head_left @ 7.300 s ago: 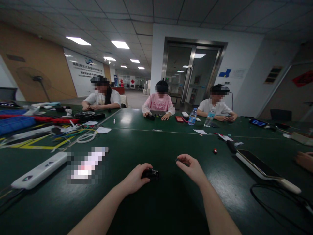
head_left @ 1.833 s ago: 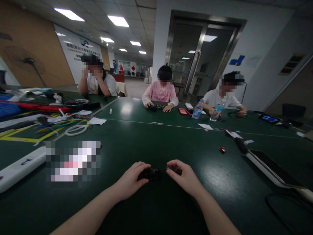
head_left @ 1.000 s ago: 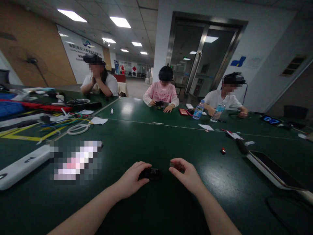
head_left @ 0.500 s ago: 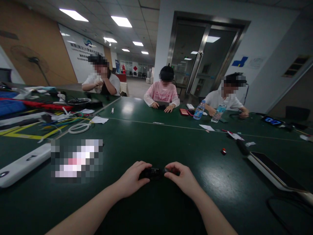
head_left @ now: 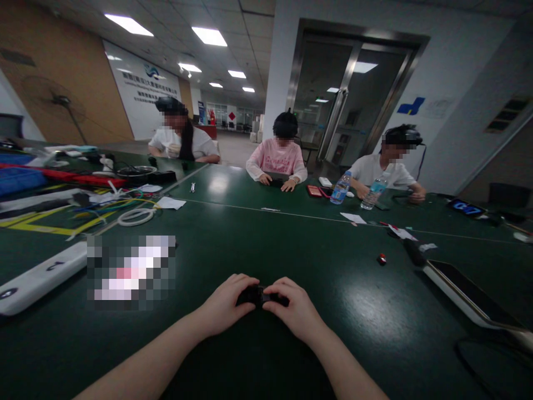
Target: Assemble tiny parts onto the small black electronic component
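Observation:
A small dark object [head_left: 261,296] lies low over the green table [head_left: 208,250], between my two hands at the near middle. My left hand [head_left: 228,303] closes its thumb and fingers round the left part of it. From the other side, my right hand [head_left: 293,305] pinches its right part between thumb and fingertips. The fingers hide much of the object, and its exact shape is too dark to make out.
To the left lie a white device [head_left: 45,278], a blurred-out bright screen [head_left: 135,269] and a coiled white cable [head_left: 136,217]. At right are a small red item [head_left: 382,259] and a white-edged device [head_left: 466,289]. Bottles [head_left: 341,188] and three seated people are across the table.
My right hand has moved left along the dark object, closer to my left hand. My left hand has stayed nearly still. The person at far left has lowered a raised hand.

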`<state>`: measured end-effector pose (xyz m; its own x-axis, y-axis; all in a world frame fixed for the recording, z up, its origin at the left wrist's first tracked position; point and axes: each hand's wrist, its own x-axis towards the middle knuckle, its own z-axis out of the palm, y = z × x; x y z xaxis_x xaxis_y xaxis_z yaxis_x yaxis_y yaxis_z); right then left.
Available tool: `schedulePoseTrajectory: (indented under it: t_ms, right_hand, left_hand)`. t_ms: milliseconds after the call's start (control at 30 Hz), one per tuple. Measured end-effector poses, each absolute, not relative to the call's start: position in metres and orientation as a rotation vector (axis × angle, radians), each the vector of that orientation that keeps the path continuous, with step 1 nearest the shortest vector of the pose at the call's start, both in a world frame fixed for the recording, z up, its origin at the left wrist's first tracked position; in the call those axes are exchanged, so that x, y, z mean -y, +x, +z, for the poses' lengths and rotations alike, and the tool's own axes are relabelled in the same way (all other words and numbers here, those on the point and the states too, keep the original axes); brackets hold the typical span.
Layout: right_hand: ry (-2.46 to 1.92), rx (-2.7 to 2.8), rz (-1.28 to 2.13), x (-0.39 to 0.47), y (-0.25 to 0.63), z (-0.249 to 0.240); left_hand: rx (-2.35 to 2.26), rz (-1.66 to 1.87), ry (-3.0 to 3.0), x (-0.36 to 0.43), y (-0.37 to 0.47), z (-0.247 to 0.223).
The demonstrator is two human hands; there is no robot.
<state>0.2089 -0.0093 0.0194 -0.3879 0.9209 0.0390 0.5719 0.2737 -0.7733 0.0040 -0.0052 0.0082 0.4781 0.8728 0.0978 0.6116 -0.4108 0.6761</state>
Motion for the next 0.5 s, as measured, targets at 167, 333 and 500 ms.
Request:
schedulePoseTrajectory:
  t_ms: [167, 333, 500]
  right_hand:
    - [-1.419, 2.106, 0.883, 0.0102, 0.2032, 0.0156]
    - [-1.445, 2.113, 0.869, 0.0131, 0.2022, 0.0171]
    - [-1.406, 2.106, 0.884, 0.0136, 0.2046, 0.0191]
  left_hand:
    - [-1.24, 0.59, 2.159, 0.0044, 0.0047, 0.0078]
    - [-1.241, 0.579, 2.142, 0.0054, 0.0044, 0.0098]
    - [-1.248, 0.575, 2.146, 0.0054, 0.0041, 0.0084]
